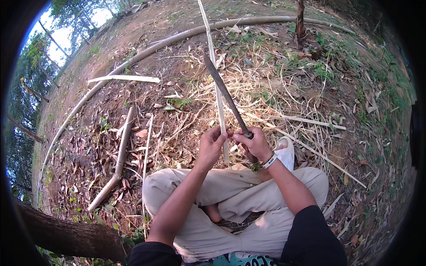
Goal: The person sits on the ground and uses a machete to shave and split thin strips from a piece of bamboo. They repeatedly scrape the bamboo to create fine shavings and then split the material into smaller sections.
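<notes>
From the head view, the person sits cross-legged on the leaf-strewn ground (88,146), working a thin bamboo strip (216,84) that runs from the lap out toward twelve o'clock. The left hand (212,144) is curled around the strip's near end, pinching it between thumb and fingers. The right hand (255,144) is clenched on the handle of a long dark knife (224,91), whose blade slants toward eleven o'clock and crosses the strip. I would judge this the shaving or splitting step; the next stroke calls for a steady strip and a blade angled away from the left fingers. A long bamboo pole (133,60) curves across the ground beyond.
</notes>
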The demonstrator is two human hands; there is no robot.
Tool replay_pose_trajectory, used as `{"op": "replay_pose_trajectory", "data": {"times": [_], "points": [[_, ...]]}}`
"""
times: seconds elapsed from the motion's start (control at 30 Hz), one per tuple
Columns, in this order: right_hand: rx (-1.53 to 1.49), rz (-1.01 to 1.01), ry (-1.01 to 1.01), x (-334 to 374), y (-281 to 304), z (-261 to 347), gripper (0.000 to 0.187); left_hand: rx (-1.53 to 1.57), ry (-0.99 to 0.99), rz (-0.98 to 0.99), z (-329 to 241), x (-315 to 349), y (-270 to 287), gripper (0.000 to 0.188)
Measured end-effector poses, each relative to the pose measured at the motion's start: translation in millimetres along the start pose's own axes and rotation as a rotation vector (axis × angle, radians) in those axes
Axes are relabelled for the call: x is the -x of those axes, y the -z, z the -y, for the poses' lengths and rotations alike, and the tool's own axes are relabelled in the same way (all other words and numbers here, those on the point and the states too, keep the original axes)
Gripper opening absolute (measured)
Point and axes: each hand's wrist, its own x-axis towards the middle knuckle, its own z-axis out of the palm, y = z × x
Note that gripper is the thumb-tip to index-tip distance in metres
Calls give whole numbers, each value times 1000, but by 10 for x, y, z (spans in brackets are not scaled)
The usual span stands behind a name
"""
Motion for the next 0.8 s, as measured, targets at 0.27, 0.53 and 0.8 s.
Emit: {"op": "replay_pose_trajectory", "data": {"times": [0.27,0.53,0.8], "points": [[752,-106,308,168,177,291,54,100,283,-53,-480,486,105,28],[1058,180,229,460,10,293,55,224,677,148,-123,755,83,30],[1129,233,170,557,112,4,55,158,758,63,42,767,47,30]]}}
